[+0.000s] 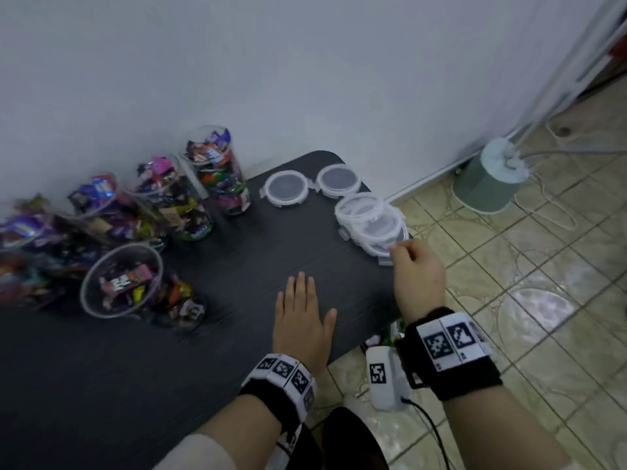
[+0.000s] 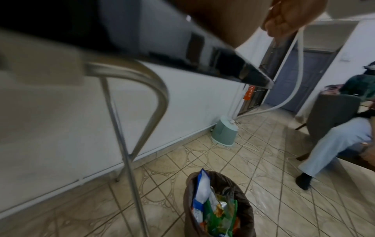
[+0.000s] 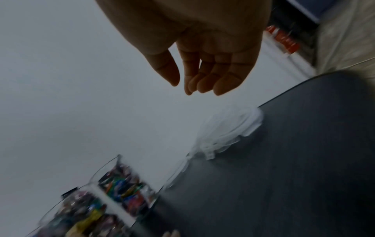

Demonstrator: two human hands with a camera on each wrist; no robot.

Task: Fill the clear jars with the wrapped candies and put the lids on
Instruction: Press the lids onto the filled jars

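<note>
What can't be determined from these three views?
- Stack of lids, head view: exact count unclear, clear rims overlap; right wrist view smears it.
- Right hand, head view: contact with the stack unclear.
- Left hand, left wrist view: mostly cropped by the top edge.
- Leftmost candies, head view: blurred, cut by the edge.

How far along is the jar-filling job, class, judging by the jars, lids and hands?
Done: the clear jars along the wall look filled with wrapped candies. In hand: the right hand, empty with fingers loosely curled, reaches to the stack of lids; the left hand lies flat on the table. Left: no jar wears a lid yet; two lids lie apart.
</note>
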